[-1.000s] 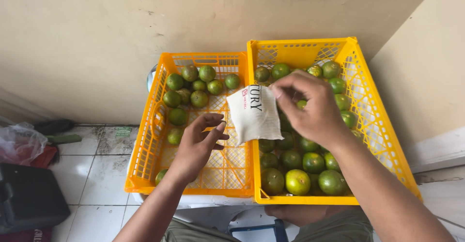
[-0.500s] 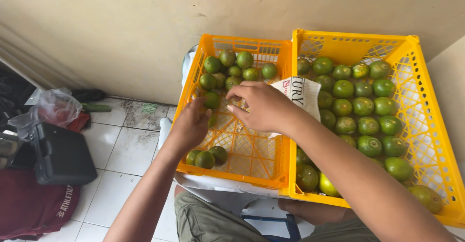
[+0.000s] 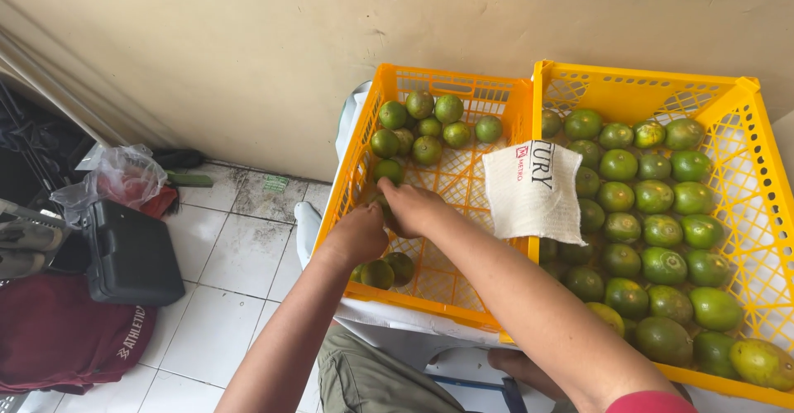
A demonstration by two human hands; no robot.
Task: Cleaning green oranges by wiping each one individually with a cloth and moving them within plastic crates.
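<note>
My left hand (image 3: 360,235) and my right hand (image 3: 413,206) meet low inside the left yellow crate (image 3: 438,301), near its left wall. Their fingers curl together around a green citrus fruit (image 3: 383,204), of which only a sliver shows between them. Two more green fruits (image 3: 387,272) lie just under my left hand at the crate's front. Several green fruits (image 3: 422,128) sit at the far end of this crate. A white cloth (image 3: 533,190) hangs over the wall between the two crates, with no hand on it.
The right yellow crate (image 3: 744,144) is packed with several green fruits. Both crates rest on a white surface against a beige wall. On the tiled floor to the left are a black case (image 3: 132,256), a dark red bag (image 3: 66,334) and a plastic bag (image 3: 124,177).
My right hand has let go of the white cloth, which now hangs on the crate wall, and has moved left to join my left hand. The view has shifted left.
</note>
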